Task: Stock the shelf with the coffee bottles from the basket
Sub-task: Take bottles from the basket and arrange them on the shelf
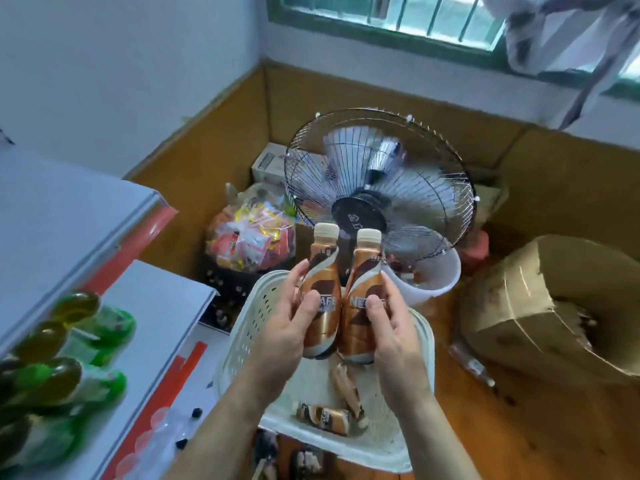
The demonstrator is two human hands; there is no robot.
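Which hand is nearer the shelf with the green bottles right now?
Left. The left hand holds its coffee bottle over the basket, on the side next to the shelf. The right hand holds the second bottle farther from it.

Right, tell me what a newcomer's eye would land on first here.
First, the two coffee bottles held upright side by side at centre, one in the left hand and one in the right hand, above the white basket. Behind them stands a large wire-caged fan. At the left, green-labelled bottles sit on a white shelf.
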